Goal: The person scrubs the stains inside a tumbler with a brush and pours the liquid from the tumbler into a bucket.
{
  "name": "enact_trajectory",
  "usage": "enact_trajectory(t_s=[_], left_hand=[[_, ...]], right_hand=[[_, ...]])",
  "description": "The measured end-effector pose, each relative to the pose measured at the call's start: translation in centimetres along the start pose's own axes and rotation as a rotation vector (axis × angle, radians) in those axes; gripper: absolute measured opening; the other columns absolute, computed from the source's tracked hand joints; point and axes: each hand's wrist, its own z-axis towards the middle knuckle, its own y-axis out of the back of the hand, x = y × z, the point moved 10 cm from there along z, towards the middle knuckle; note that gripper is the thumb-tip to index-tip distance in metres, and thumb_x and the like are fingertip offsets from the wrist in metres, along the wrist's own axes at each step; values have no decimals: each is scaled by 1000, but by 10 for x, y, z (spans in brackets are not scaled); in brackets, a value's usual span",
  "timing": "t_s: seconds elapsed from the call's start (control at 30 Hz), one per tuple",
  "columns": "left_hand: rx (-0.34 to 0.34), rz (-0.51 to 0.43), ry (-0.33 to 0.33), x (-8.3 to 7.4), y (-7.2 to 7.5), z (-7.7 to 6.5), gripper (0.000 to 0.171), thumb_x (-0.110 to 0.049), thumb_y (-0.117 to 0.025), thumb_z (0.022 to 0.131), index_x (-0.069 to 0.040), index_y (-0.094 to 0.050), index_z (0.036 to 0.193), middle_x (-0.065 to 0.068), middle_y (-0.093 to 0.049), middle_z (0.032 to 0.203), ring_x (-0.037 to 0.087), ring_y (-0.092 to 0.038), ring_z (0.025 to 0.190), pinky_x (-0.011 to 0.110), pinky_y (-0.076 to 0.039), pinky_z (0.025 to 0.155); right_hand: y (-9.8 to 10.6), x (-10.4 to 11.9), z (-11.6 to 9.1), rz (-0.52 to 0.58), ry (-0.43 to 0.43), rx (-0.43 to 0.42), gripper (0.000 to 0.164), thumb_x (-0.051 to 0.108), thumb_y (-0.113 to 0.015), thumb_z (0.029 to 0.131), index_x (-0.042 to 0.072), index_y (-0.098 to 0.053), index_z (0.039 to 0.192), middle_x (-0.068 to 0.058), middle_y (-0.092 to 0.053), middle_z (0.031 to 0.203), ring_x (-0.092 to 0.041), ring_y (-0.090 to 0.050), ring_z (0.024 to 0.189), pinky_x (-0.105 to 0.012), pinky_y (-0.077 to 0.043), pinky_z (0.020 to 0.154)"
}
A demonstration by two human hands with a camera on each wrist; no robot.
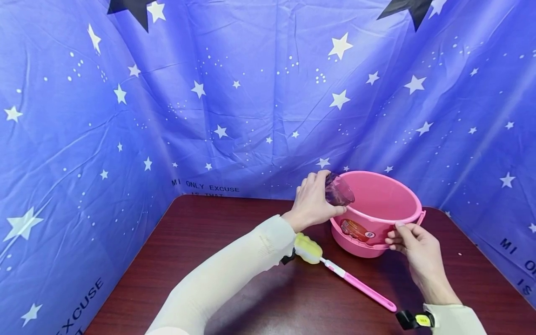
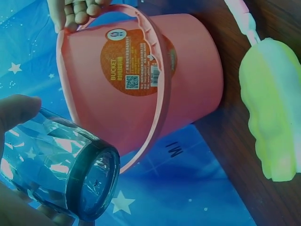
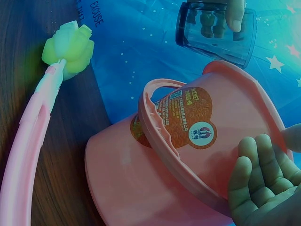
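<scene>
A clear faceted drinking glass (image 2: 61, 157) is gripped by my left hand (image 1: 311, 197), thumb on one side and fingers on the other. In the head view the glass is tilted, its mouth over the left rim of the pink bucket (image 1: 368, 223). My right hand (image 1: 420, 246) holds the near right rim of the bucket, thumb at the top edge and fingers along the outer wall. The bucket's handle (image 3: 174, 160) hangs down across its labelled front. Below the left wrist lies a sponge brush (image 1: 309, 249) with a yellow and white head and a pink handle.
The dark red wooden table (image 1: 201, 232) carries the bucket and the brush. Blue star-printed cloth (image 1: 259, 107) stands along the back and both sides of the table. The brush's handle points toward the right wrist's black strap (image 1: 408, 320).
</scene>
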Motion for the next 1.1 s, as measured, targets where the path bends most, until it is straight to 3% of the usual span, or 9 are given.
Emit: enact_trajectory(t_s=[0.57,1.1], left_hand=[[-29,-60,8,8,1,-14,91,-50,-81,66,-18,-36,139,-1,-47,120,15,-45,110,34,-40,93],[-39,-173,3,12,6,-30,88,-44,-82,65,-16,-39,136,0,-48,118,14,-45,109,33,-40,95]], right_hand=[[0,0,0,-9,4,5,15,13,-59,95,3,-63,85,-3,-68,71,-10,-66,65,-23,-54,57],[5,-4,3,-23,11,-2,14,15,-60,94,5,-64,85,-3,-68,71,-10,-66,65,-23,-54,58]])
